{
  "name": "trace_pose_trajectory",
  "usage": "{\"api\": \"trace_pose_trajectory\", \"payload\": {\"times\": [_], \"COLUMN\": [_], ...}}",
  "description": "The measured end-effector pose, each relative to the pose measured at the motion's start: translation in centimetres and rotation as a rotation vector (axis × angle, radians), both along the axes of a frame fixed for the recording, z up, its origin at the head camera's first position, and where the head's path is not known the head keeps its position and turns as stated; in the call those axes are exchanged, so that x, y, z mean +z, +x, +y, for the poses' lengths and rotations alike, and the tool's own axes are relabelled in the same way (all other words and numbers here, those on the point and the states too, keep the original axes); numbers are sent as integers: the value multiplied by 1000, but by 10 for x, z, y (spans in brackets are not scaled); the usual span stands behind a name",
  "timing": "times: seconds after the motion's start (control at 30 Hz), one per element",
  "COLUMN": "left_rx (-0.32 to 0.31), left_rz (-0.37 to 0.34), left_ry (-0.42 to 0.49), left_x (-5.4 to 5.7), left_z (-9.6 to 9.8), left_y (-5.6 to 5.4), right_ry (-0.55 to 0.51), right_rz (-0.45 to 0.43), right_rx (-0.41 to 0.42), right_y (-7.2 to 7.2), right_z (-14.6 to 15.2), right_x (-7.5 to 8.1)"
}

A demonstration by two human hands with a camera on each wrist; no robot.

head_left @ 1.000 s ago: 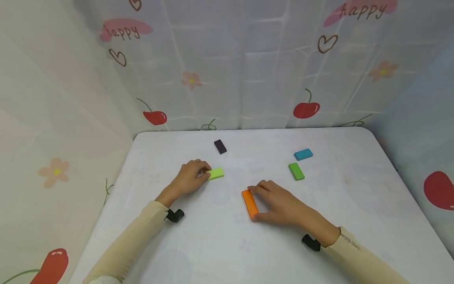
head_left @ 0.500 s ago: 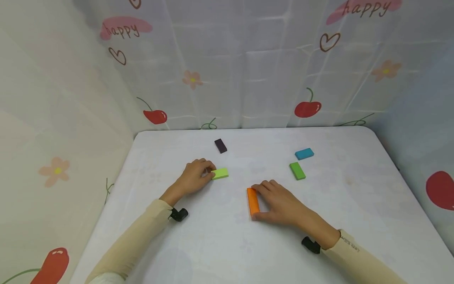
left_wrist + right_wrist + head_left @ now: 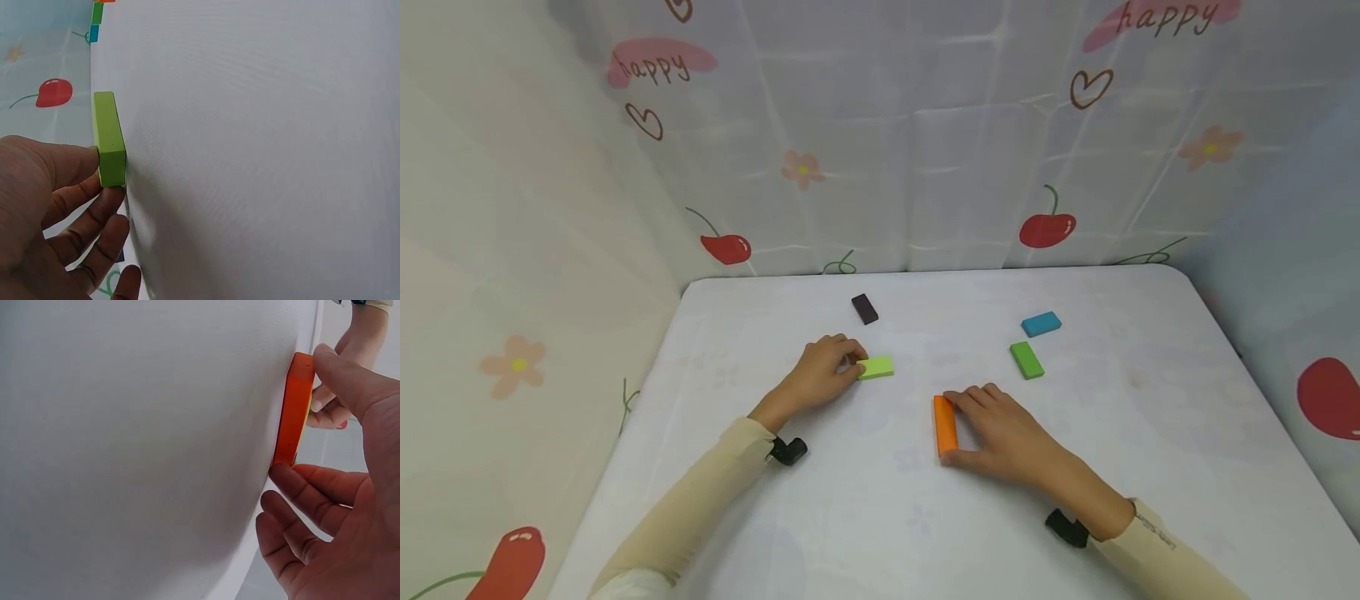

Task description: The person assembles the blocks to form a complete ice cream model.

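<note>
Hands pinching lime block, orange block

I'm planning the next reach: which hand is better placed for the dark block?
Probably the left hand: it is nearer the dark block, though it pinches the lime block; the right hand, holding the orange block, is farther off.

So the table has a curtain right behind it. Left hand has the left block by its left end; right hand is to the right of the right block, closer to the near edge. Back block lies behind the left one. Off right, farther back, the fourth block sits just in front of the fifth block.
</note>
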State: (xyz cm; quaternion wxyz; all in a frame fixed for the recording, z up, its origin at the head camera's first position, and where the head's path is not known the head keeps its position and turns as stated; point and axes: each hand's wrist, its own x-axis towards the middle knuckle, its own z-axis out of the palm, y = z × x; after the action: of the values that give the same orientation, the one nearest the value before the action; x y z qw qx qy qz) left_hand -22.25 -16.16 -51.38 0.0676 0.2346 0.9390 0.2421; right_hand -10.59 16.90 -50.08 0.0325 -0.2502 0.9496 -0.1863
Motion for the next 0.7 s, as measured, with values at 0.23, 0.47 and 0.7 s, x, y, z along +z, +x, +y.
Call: {"api": "trace_pose_trajectory", "payload": {"times": [0.23,0.47,0.7], "left_rx": [-35,-72,-97], "left_rz": [-2,3,13], "left_ry": [6,-16,-9], "left_x": [1,0,0], "left_z": [14,28,40], "left_y": [1,0,1], "right_ry": [-34,-44,-39], "right_rz": [38,35,33], "right_rx": [16,37,32], "right_y": [5,7,8], "right_z": [3,4,2], "right_x": [-2,-5,-6]}}
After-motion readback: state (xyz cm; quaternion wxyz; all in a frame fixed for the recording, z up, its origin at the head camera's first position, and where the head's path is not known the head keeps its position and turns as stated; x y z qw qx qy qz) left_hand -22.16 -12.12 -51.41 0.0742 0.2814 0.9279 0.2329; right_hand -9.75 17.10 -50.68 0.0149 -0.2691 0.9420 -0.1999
